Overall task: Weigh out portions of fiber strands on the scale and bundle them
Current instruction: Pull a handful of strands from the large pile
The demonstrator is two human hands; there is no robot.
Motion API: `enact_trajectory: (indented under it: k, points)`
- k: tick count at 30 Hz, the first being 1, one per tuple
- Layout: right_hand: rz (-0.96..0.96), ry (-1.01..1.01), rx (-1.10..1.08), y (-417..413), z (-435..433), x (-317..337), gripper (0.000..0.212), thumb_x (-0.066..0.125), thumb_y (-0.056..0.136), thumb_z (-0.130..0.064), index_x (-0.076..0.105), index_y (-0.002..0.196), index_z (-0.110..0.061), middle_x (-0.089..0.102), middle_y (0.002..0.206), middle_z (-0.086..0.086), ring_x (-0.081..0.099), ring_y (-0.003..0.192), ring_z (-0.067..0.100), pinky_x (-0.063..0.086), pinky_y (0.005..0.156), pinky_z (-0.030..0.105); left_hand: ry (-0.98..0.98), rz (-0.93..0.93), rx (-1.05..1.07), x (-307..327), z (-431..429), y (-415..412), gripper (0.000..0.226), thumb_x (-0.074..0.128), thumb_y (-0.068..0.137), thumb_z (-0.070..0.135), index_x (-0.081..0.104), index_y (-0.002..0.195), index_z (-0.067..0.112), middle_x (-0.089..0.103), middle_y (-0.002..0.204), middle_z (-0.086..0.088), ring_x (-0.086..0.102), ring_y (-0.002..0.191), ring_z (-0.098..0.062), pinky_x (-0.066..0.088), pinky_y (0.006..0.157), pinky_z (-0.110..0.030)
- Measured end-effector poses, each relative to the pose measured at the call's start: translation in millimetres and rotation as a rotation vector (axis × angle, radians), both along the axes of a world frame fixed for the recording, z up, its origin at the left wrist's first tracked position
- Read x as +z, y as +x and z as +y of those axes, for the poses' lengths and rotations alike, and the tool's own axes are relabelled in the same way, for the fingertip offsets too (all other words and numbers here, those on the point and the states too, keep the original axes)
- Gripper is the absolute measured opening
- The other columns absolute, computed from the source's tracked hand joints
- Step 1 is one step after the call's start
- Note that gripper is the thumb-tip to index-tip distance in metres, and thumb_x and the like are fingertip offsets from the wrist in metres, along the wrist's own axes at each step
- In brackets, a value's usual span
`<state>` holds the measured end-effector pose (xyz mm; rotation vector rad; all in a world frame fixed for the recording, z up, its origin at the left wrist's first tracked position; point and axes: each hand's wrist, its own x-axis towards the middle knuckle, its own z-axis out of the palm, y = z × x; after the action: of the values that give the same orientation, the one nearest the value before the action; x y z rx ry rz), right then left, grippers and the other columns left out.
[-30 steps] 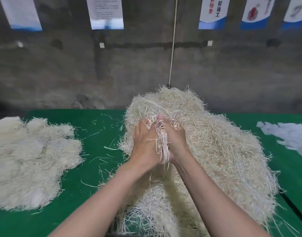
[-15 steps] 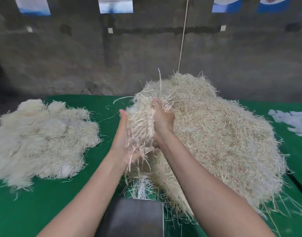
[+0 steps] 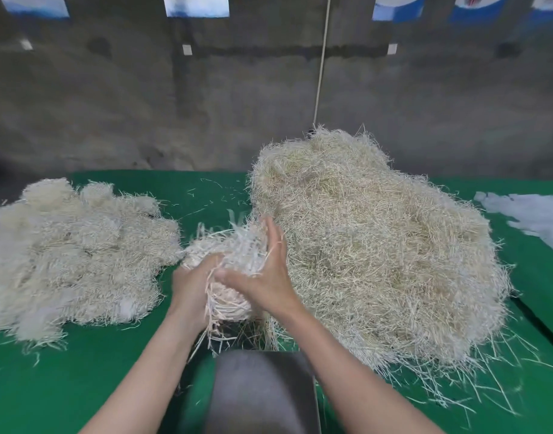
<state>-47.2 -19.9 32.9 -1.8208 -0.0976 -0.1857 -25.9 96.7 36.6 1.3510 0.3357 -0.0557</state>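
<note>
- Head view: a clump of fiber strands (image 3: 237, 261) is held up between both hands, just left of the big loose pile (image 3: 378, 245) and above the green table cover (image 3: 81, 386).
- The left hand (image 3: 190, 286) is set against the clump's near-left side. Its fingers are buried in the strands and blurred, so it cannot be told whether they are curled round the clump or only pressed to it.
- The right hand (image 3: 269, 274) is laid along the clump's right side. Its fingers are held fairly straight and pressed flat to the strands, and the thumb is spread across the near face.
- The clump's long axis is judged to run away from the person, with the near end low between the wrists and the far end fanned out above the right fingertips. Loose strands hang from the near end.
- The grey scale pan (image 3: 262, 393) is seen nearer to the person and lower than the clump, between the forearms and partly under the right one. The weighing step is therefore judged to need the clump drawn back and down, not sideways.
- The pile of paler fiber (image 3: 74, 255) lies to the left, nearer the left hand and well apart from the pan.
- White sheets (image 3: 532, 214) lie at the far right edge.
</note>
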Motion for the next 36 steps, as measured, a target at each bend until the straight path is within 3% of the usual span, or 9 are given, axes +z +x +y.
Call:
enact_trajectory:
  k: [5,7,10,14,20,23,25,28,36]
  points:
    - [0.47,0.342,0.332,-17,-20,-17,0.122,0.064,0.057,-0.068,-0.001,0.149,-0.02,0.018,0.152,-0.001,0.021,0.141,0.017,0.018,0.113,0.046,0.009,-0.003,-0.218,3,1,-11,0.064,0.069,0.058,0.038,0.055,0.112,0.006,0.066,0.099,-0.005,0.065,0.085,-0.016,0.053,0.066,-0.027]
    - [0.452,0.344,0.368,-20,-20,-29,0.092,0.057,0.068,-0.065,0.026,0.14,-0.018,0.033,0.138,-0.006,0.05,0.12,0.005,0.039,0.105,0.032,0.016,-0.02,-0.169,2,2,-6,0.068,0.073,0.067,0.033,0.05,0.123,0.003,0.057,0.113,-0.014,0.062,0.099,-0.023,0.052,0.082,-0.037]
    - [0.486,0.096,0.288,-23,-21,-44,0.083,0.06,0.076,-0.061,0.034,0.137,-0.012,0.053,0.13,0.008,0.059,0.112,0.02,0.045,0.101,0.035,0.207,-0.117,0.067,3,5,8,0.09,0.072,0.077,0.028,0.017,0.147,0.014,0.029,0.147,-0.008,0.034,0.13,-0.025,0.03,0.104,-0.044]
    - [0.357,-0.243,0.224,-25,-27,-51,0.049,0.068,0.083,-0.04,0.054,0.124,-0.017,0.064,0.104,0.001,0.063,0.09,0.013,0.052,0.089,0.029,0.246,-0.258,0.159,15,7,22,0.091,0.074,0.076,0.027,0.018,0.148,0.014,0.029,0.149,-0.006,0.035,0.121,-0.017,0.03,0.098,-0.033]
    - [0.295,0.719,0.239,-13,-42,-21,0.105,0.077,0.06,-0.04,0.014,0.143,-0.05,0.035,0.132,-0.015,0.038,0.13,0.031,0.043,0.095,0.059,0.026,-0.099,-0.083,2,-7,11,0.086,0.073,0.075,0.027,0.025,0.144,0.009,0.039,0.142,-0.021,0.044,0.126,-0.034,0.035,0.106,-0.051]
    - [0.403,0.564,0.156,-18,-41,-21,0.117,0.083,0.057,-0.04,0.008,0.147,-0.039,0.04,0.139,0.002,0.031,0.135,0.031,0.024,0.108,0.057,-0.031,-0.065,-0.186,-15,-20,-17,0.067,0.076,0.075,0.035,0.045,0.128,0.007,0.049,0.136,-0.018,0.055,0.115,-0.028,0.043,0.099,-0.045]
    - [0.493,0.437,0.047,-22,-47,-36,0.132,0.086,0.048,-0.048,0.003,0.149,-0.026,0.031,0.146,0.005,0.024,0.139,0.029,0.015,0.112,0.051,-0.049,-0.007,-0.275,-29,-19,-32,0.088,0.074,0.067,0.052,0.039,0.137,0.012,0.041,0.145,-0.009,0.043,0.128,-0.024,0.034,0.107,-0.046]
    - [0.543,0.419,-0.038,-36,-54,-62,0.123,0.081,0.054,-0.042,0.006,0.15,-0.02,0.018,0.155,0.007,0.019,0.141,0.028,0.014,0.113,0.046,-0.02,0.074,-0.387,-56,-3,-41,0.082,0.068,0.068,0.055,0.041,0.138,0.022,0.032,0.15,0.003,0.026,0.139,-0.019,0.021,0.111,-0.046]
    - [0.51,0.077,-0.128,-64,-63,-108,0.092,0.073,0.073,-0.047,0.025,0.147,-0.018,0.029,0.152,0.003,0.033,0.135,0.023,0.03,0.108,0.038,0.308,0.061,-0.324,-109,16,-54,0.054,0.064,0.086,0.028,0.042,0.135,0.022,0.037,0.146,-0.003,0.04,0.123,-0.016,0.029,0.105,-0.041]
